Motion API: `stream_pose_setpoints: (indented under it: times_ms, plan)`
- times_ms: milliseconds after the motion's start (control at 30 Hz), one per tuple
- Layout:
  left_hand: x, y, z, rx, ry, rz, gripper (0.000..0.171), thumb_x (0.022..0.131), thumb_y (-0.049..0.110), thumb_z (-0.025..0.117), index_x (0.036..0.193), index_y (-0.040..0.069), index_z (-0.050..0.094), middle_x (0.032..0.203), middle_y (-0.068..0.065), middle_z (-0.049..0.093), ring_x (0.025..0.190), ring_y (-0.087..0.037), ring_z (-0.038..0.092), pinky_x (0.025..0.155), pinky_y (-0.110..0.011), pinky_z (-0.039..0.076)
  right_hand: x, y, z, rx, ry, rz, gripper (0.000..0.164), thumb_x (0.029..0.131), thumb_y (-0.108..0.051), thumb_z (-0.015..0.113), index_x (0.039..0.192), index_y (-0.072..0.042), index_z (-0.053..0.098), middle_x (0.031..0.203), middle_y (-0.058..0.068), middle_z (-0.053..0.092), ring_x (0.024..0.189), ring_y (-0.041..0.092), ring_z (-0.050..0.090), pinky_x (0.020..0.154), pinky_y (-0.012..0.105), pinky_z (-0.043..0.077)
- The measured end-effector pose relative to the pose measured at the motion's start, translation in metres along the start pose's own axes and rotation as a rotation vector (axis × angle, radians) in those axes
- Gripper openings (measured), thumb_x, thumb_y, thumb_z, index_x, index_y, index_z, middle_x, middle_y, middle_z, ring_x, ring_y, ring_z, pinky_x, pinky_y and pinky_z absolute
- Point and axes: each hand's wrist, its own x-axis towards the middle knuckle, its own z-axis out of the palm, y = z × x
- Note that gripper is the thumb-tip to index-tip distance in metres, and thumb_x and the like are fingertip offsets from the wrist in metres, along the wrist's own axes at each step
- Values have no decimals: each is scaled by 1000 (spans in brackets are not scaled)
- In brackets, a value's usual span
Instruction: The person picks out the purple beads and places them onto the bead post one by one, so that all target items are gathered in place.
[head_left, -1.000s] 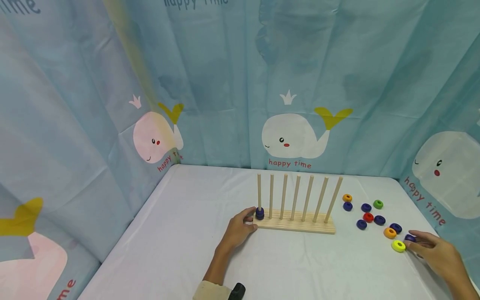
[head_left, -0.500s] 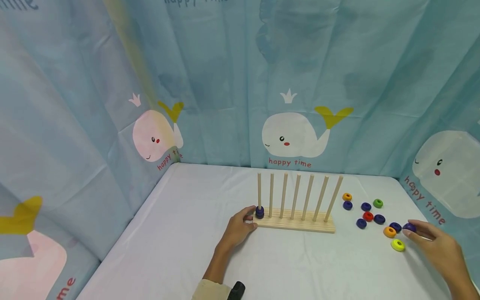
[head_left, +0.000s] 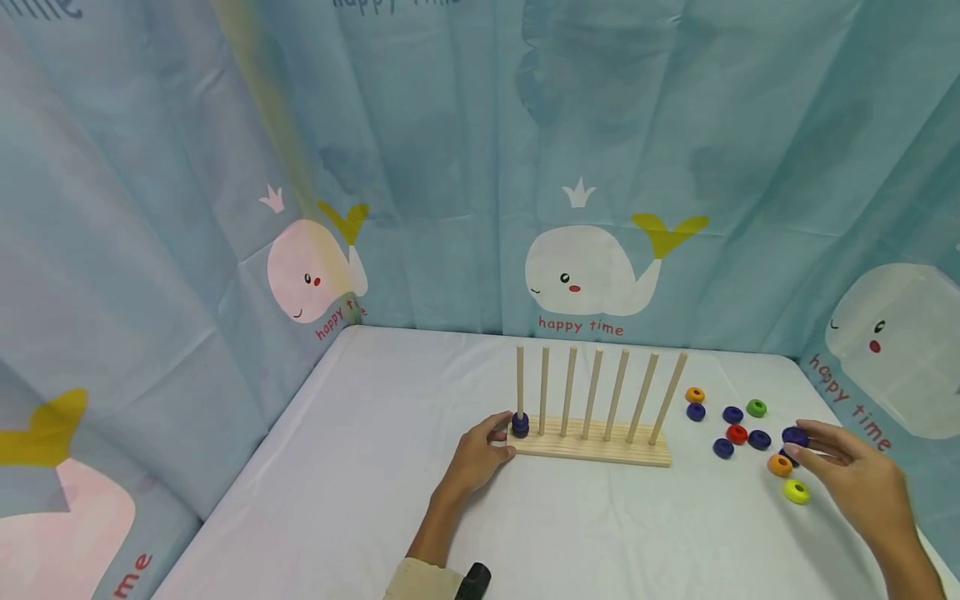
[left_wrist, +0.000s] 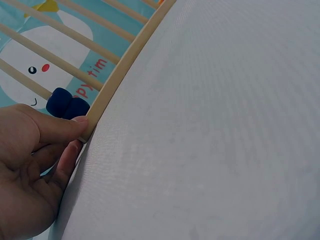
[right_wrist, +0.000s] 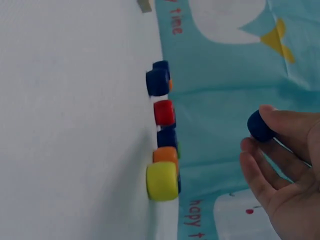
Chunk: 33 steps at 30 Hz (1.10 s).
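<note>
My left hand (head_left: 480, 454) grips the left end of a wooden peg stand (head_left: 592, 450), its thumb on the front edge in the left wrist view. Two dark blue beads (left_wrist: 67, 104) are stacked on the leftmost peg, close beside that thumb. The stand's other pegs carry no beads. At the right, my right hand (head_left: 862, 483) pinches a dark blue bead (right_wrist: 260, 126) between thumb and fingertips. In the right wrist view this bead is well clear of the tabletop. In the head view it overlaps another blue bead lying behind an orange one (head_left: 779, 465).
Loose beads lie right of the stand: a yellow one (head_left: 797, 491), a red one (head_left: 737, 434), a green one (head_left: 757, 408), another orange one (head_left: 695, 395) and several blue ones. A white cloth (head_left: 360, 467) covers the table. Behind it hangs a blue whale-print curtain (head_left: 450, 167).
My right hand has lifted its blue bead from beside the yellow bead and carried it up and leftward. The left hand and the stand stay in place.
</note>
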Motion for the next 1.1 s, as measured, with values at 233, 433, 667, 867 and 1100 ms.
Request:
stream_pose_setpoints:
  times_ms: [233, 433, 667, 867, 1100]
  plan:
    - [0, 0, 0, -3, -1, 0, 58, 86, 12, 72, 140, 22, 53, 118, -2, 64, 110, -18, 58, 96, -47, 42, 1, -20, 1, 87, -26, -77, 54, 89, -26, 72, 131, 5, 57, 122, 32, 59, 80, -24, 47, 63, 5, 46]
    - [1, -1, 0, 1, 4, 4, 57, 87, 14, 72, 140, 21, 53, 117, -1, 64, 109, -18, 58, 95, -46, 43, 3, -40, 0, 81, -17, -152, 51, 89, -29, 72, 127, 2, 61, 115, 26, 64, 81, -26, 44, 62, 5, 45]
    - [1, -1, 0, 9, 4, 3, 57, 87, 13, 71, 141, 20, 53, 117, -2, 64, 108, -18, 58, 94, -45, 44, 5, -60, -1, 117, -13, -238, 47, 88, -27, 73, 126, -2, 63, 112, 21, 66, 84, -23, 50, 65, 5, 45]
    - [0, -1, 0, 14, 7, 1, 57, 87, 13, 72, 140, 22, 53, 116, -1, 64, 108, -17, 58, 95, -46, 43, 5, -79, -1, 146, 16, -301, 43, 87, -22, 74, 125, -2, 64, 109, 19, 68, 88, -22, 51, 67, 4, 44]
    - [0, -1, 0, 11, 4, 8, 58, 87, 12, 71, 141, 21, 52, 118, -1, 63, 109, -17, 58, 95, -43, 44, 4, -104, 1, 193, 21, -338, 41, 87, -21, 75, 125, -7, 66, 108, 12, 67, 90, -19, 53, 71, 4, 43]
